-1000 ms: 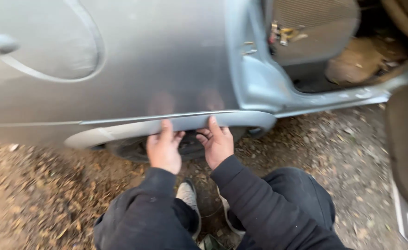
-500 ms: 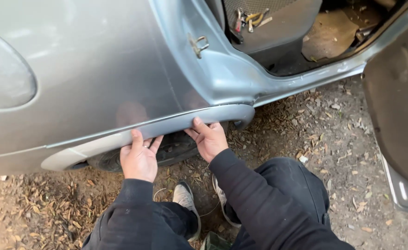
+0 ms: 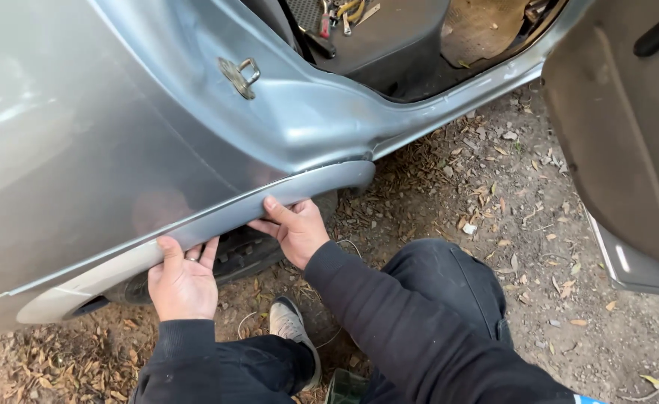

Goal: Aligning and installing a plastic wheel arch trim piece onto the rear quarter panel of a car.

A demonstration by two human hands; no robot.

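**Both hands on the wheel-arch trim**

Where the person crouches on the leaf-strewn ground (image 3: 509,247), dark sleeves and trousers fill the bottom of the view, with a grey shoe (image 3: 293,329) planted between the knees. Just above the shoe, the left hand (image 3: 183,280) reaches up to the grey wheel-arch trim (image 3: 217,221); its fingers (image 3: 171,251) curl over the lower edge of the strip and press against it, a ring showing on one of them. Further along the same strip, the right hand (image 3: 296,228) grips it from below, thumb on the outer face and fingers tucked under the edge, so both hands have hold of the trim and are a little apart from each other. Behind the hands, the tyre (image 3: 243,254) sits dark in the arch. The trim runs from lower left up to a rounded end near the door sill, lying along the silver rear body panel (image 3: 82,150). Beyond that, a door striker loop (image 3: 243,75) stands on the pillar, and tools (image 3: 337,15) lie on the car floor inside. An open door (image 3: 629,142) hangs at right.
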